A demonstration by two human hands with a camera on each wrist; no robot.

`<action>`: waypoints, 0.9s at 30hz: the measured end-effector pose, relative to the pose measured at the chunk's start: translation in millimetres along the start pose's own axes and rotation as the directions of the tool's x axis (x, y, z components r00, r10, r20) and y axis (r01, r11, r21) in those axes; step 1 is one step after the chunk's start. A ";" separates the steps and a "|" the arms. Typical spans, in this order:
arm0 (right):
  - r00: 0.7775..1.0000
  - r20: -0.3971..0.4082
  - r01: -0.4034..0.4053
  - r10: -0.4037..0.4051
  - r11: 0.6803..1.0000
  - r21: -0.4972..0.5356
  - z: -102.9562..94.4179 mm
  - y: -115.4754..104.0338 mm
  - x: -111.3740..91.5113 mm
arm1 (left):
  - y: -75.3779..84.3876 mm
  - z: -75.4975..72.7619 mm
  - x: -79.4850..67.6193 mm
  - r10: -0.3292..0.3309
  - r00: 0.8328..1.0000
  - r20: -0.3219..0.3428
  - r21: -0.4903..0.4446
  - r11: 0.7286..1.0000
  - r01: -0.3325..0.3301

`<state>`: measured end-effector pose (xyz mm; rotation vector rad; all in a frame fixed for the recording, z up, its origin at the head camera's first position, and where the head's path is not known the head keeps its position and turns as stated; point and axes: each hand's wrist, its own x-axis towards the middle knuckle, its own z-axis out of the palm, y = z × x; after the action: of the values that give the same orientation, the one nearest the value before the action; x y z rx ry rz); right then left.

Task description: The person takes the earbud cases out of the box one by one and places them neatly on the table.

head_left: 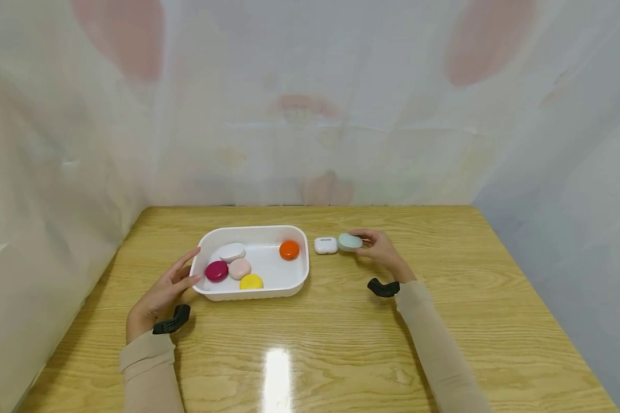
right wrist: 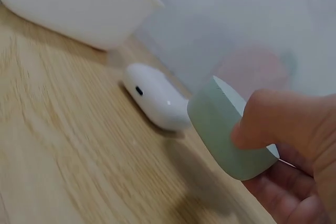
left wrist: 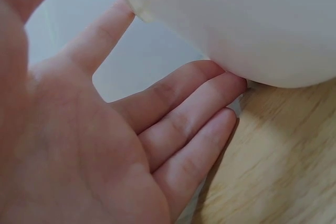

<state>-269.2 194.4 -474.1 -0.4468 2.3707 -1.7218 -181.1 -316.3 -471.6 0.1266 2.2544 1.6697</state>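
Note:
In the head view my right hand (head_left: 382, 251) pinches a thick, pale green oval piece (head_left: 349, 242) just right of a white earbud case (head_left: 325, 245). The right wrist view shows the green piece (right wrist: 220, 129) tilted and raised off the table, my thumb across its side. My left hand (head_left: 162, 292) touches the left end of a white plastic bin (head_left: 258, 295). Seen from the left wrist, its fingers (left wrist: 178, 119) are fairly straight, with fingertips against the bin's outer wall (left wrist: 252, 30). The earbud case (right wrist: 155, 95) lies on the wood.
Inside the bin are a white oval piece (head_left: 232, 252) and round pieces in magenta (head_left: 217, 271), pale pink (head_left: 240, 269), yellow (head_left: 251, 281) and orange (head_left: 289, 250). The wooden table (head_left: 330, 344) ends at a pale sheet (head_left: 310, 155) hanging behind; similar sheets flank both sides.

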 end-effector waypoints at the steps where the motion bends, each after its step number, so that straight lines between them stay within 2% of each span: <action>1: 1.000 0.001 -0.002 0.002 1.000 -0.007 -1.3 1.1 0.2 | 0.2 0.1 0.1 -0.001 1.000 0.000 0.000 1.000 0.001; 12: 0.999 0.025 -0.025 0.027 0.998 -0.064 -13.5 8.6 1.5 | 0.1 -0.1 0.9 -0.003 1.000 0.003 -0.006 1.000 0.003; 27: 0.998 0.033 -0.053 0.057 0.992 -0.112 -16.7 10.7 5.1 | -1.8 0.4 1.4 0.001 1.000 0.003 -0.025 1.000 -0.001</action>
<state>-280.7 210.6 -478.8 -0.4214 2.4377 -1.5516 -182.0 -316.1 -473.7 0.1242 2.2315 1.6964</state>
